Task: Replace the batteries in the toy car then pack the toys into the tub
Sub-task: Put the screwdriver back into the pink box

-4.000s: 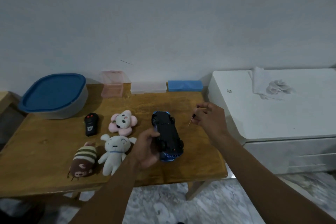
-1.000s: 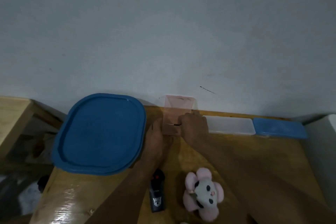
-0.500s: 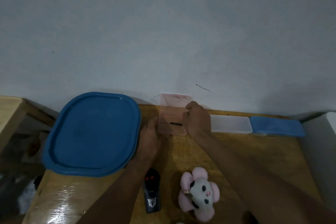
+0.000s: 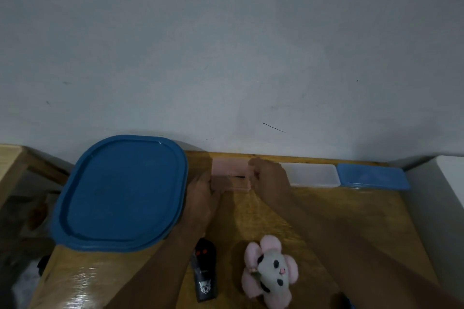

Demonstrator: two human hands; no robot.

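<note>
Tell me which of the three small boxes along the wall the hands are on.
The pink box, leftmost; left hand and right hand grip its ends. The clear box and blue box lie to its right.

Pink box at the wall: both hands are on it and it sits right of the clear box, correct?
No. The head view shows the left hand and right hand on the pink box, but it sits left of the clear box.
</note>
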